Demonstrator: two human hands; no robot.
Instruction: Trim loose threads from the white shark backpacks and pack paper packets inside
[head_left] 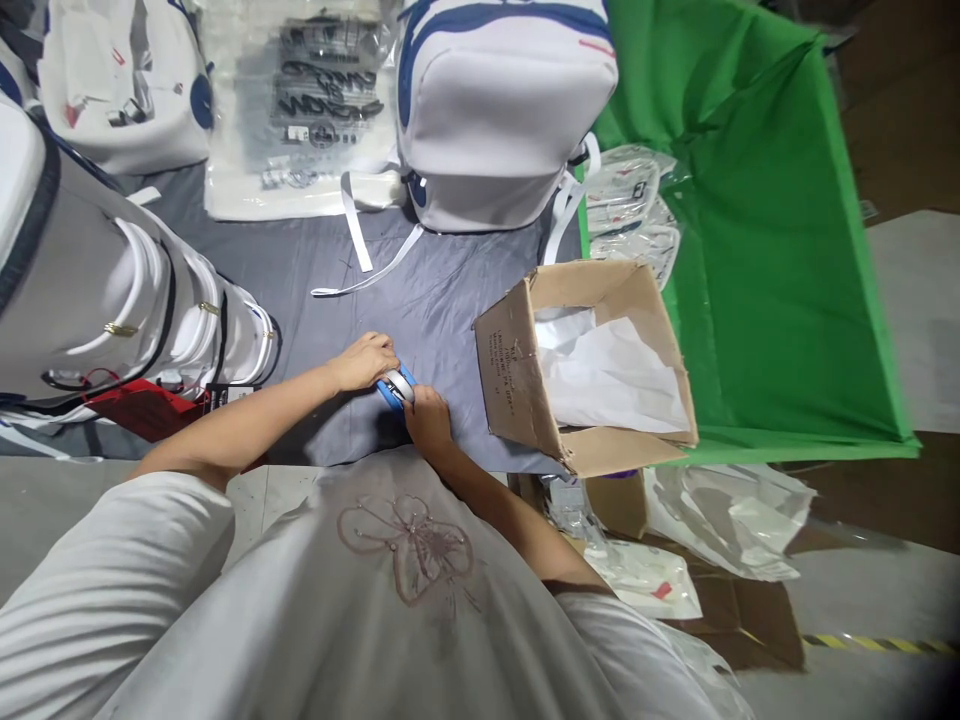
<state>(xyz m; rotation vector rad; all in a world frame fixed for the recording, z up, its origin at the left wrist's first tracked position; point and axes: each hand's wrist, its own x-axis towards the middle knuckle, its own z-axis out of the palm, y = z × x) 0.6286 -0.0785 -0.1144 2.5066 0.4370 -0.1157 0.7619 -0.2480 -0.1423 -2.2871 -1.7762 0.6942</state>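
Observation:
My left hand (366, 361) and my right hand (427, 417) meet at the near edge of a dark grey table cover (420, 290). Between them they grip a small blue and silver object (395, 386); what it is I cannot tell. Both hands have their fingers closed around it. An open cardboard box (517, 370) with white paper or plastic inside stands just right of my right hand.
A white and blue backpack (499, 105) stands at the back, its straps trailing forward. Another white bag (112, 290) lies on the left with a red tag (146, 408). A printed plastic bag (307, 110) lies at the back. Green fabric (772, 250) covers the right; plastic bags (720, 515) litter the floor.

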